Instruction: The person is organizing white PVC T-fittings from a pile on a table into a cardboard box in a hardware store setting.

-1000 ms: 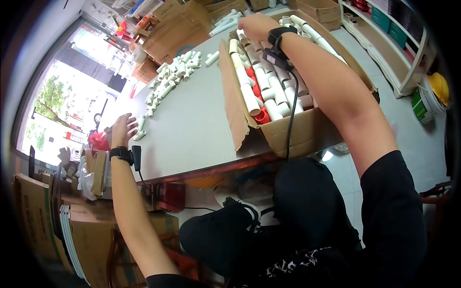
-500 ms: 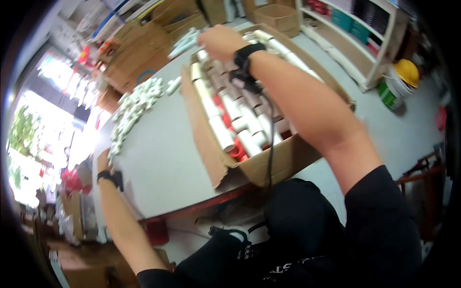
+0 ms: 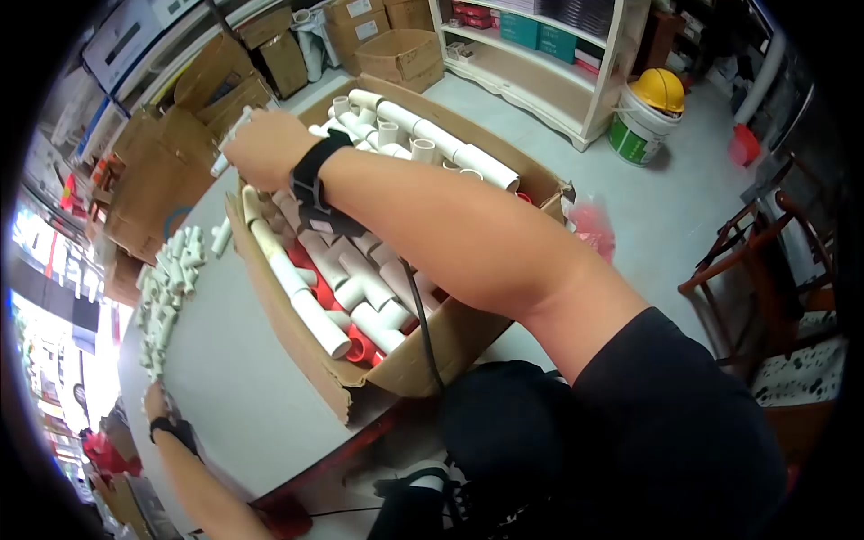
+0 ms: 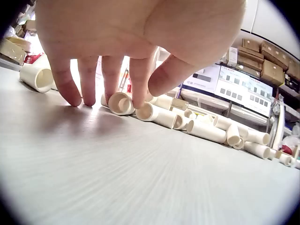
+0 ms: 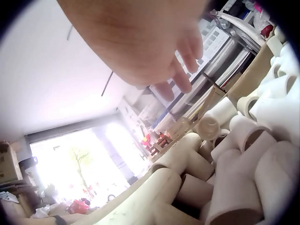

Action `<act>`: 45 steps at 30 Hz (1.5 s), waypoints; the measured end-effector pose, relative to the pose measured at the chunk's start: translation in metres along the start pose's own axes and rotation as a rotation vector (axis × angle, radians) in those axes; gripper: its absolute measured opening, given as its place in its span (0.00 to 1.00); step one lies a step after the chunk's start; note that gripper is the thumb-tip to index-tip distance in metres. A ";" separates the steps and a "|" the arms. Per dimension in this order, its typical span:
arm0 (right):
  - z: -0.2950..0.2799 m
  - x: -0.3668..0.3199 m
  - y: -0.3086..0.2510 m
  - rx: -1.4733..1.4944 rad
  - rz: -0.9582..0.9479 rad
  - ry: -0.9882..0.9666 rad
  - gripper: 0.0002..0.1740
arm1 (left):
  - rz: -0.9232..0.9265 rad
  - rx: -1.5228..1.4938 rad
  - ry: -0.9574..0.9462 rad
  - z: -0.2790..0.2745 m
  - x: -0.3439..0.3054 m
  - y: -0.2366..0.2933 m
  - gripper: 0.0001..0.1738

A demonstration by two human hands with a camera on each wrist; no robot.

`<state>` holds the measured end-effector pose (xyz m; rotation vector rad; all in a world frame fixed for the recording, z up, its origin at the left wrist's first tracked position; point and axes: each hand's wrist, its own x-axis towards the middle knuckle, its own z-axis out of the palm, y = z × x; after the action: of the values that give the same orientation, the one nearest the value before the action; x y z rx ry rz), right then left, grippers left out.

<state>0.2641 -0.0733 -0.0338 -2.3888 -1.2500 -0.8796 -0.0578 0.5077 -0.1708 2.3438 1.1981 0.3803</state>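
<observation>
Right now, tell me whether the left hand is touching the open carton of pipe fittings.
Apart. The head view shows it: a wide bare stretch of tabletop lies between the left hand and the carton.

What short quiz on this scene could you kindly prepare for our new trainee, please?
1. In the head view, which hand is nearer the cardboard box?
2. True or false: the yellow hard hat lies on the tabletop.
3. Choose one: the fittings beside the left hand are (a) red, (b) white, (c) black.

Key:
1. The right hand.
2. False; it sits at the top of the white bucket.
3. b.
</observation>
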 end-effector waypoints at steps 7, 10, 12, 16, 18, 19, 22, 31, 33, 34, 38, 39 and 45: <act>0.001 -0.005 0.000 0.048 0.021 0.016 0.07 | -0.122 0.009 0.019 -0.011 -0.085 0.061 0.14; -0.004 -0.006 -0.006 0.078 0.049 0.031 0.07 | -0.033 0.221 0.009 -0.014 -0.100 0.055 0.09; -0.003 -0.006 -0.008 0.087 0.052 0.022 0.08 | -0.033 0.211 -0.033 -0.019 -0.118 0.063 0.09; -0.006 -0.008 -0.011 0.112 0.057 0.018 0.08 | -0.034 0.076 -0.059 -0.037 -0.147 0.091 0.12; -0.007 -0.008 -0.011 0.138 0.056 0.011 0.08 | 0.079 -0.025 -0.064 -0.046 -0.157 0.114 0.14; -0.006 -0.005 -0.011 0.151 0.050 0.009 0.08 | 0.081 -0.072 -0.099 -0.052 -0.157 0.128 0.17; -0.008 -0.001 -0.012 0.278 0.093 -0.029 0.10 | 0.090 -0.297 -0.053 -0.050 -0.204 0.218 0.24; -0.008 0.010 0.026 0.935 0.232 -0.087 0.20 | 0.372 -0.916 -0.432 0.005 -0.250 0.401 0.22; -0.005 0.014 0.030 1.240 0.201 -0.365 0.24 | 0.407 -0.922 -0.473 0.026 -0.259 0.424 0.23; -0.013 0.011 0.028 1.287 0.197 -0.410 0.24 | 0.386 -0.939 -0.482 0.037 -0.260 0.430 0.23; -0.019 0.011 0.031 1.295 0.098 -0.478 0.25 | 0.320 -0.941 -0.490 0.068 -0.264 0.447 0.26; -0.019 0.011 0.034 1.264 0.063 -0.484 0.25 | 0.319 -0.957 -0.502 0.071 -0.267 0.450 0.24; -0.002 0.007 0.033 1.236 0.059 -0.525 0.26 | 0.331 -0.843 -0.523 0.070 -0.276 0.446 0.22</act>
<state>0.2933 -0.0896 -0.0273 -1.5747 -1.2844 0.5228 0.1178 0.0379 -0.0019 1.7099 0.2931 0.2744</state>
